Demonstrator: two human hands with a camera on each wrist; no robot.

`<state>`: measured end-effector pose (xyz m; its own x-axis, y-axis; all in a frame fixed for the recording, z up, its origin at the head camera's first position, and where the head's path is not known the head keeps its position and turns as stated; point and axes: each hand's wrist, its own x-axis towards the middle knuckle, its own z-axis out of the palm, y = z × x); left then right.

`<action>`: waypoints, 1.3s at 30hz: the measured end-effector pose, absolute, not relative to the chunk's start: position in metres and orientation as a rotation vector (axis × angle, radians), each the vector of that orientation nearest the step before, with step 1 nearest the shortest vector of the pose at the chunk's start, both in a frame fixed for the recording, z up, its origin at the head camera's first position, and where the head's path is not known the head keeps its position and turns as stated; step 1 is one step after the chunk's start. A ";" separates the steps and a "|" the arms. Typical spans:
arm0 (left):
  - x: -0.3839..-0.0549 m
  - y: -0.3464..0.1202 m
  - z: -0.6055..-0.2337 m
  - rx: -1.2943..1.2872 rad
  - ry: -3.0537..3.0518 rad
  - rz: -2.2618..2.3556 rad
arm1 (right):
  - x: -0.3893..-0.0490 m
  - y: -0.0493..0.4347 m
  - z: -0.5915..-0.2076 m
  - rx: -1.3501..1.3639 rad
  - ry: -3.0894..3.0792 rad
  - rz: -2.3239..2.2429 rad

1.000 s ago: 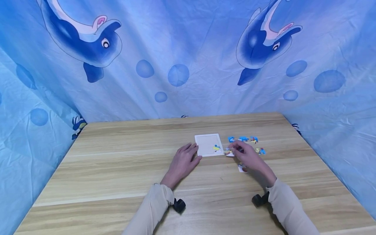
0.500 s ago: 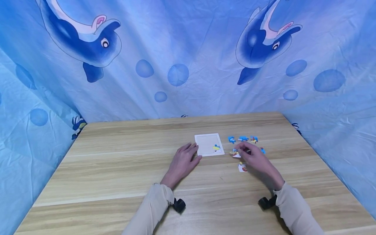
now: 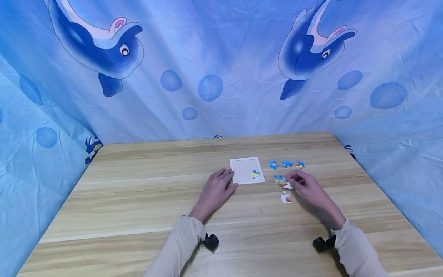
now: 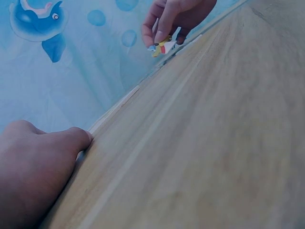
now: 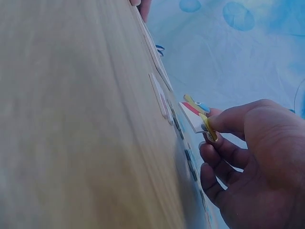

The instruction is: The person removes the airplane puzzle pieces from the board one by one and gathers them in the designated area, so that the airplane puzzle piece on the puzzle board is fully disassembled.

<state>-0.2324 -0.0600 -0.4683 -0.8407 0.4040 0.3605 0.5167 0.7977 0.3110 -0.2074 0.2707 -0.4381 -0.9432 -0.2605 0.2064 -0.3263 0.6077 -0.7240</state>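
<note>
My left hand lies on the table, with its fingertips and thumb against the left edge of a square white puzzle tray. One yellow and blue puzzle piece sits in the tray's lower right corner. Right of the tray, my right hand pinches a white, red and yellow puzzle piece between thumb and fingers. The right wrist view shows this piece tilted and lifted off the tabletop. In the head view it partly overlaps a blue and yellow piece on the table.
A row of blue puzzle pieces lies behind my right hand. Closer to me is a white and red piece. The wooden table meets a blue dolphin-print curtain at the back and sides.
My right hand has moved rightward from the tray's right edge, carrying the pinched puzzle piece over the loose pieces. My left hand has stayed at the tray.
</note>
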 end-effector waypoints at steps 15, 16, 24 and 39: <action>-0.232 -0.060 -0.467 -0.708 -2.710 -0.582 | -0.198 0.289 -0.441 0.476 -2.749 1.223; -0.232 -0.060 -0.467 -0.708 -2.710 -0.581 | -0.197 0.290 -0.441 0.466 -2.755 1.220; -0.232 -0.061 -0.467 -0.709 -2.711 -0.590 | -0.192 0.296 -0.442 0.425 -2.778 1.193; -0.232 -0.061 -0.466 -0.709 -2.710 -0.594 | -0.184 0.304 -0.445 0.418 -2.781 1.171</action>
